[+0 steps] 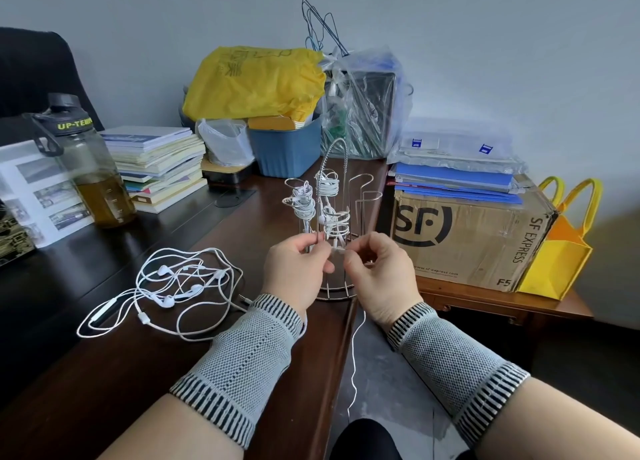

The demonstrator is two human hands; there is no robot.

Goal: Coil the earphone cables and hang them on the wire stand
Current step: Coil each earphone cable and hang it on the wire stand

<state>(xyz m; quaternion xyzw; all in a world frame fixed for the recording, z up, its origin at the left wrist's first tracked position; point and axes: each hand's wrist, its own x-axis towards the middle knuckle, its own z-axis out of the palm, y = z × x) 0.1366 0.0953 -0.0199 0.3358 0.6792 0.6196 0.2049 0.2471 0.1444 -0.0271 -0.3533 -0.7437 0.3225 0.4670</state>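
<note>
while both hands (pixel 341 262) pinch cable (pixel 354 355), stand (pixel 332 196) behind

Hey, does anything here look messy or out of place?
Yes. A tangle of earphones lies loose on the desk, not yet coiled. The cable pinched between the left hand and right hand dangles off the desk edge toward the floor.

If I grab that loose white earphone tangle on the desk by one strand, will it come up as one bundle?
Probably not cleanly. The earphone tangle lies in loose, overlapping loops, so it looks floppy and should trail and sag. Several earbuds and remotes are interlaced, so strands may snag and drag neighbours. It looks light, and could slide on the glossy desk.
</note>
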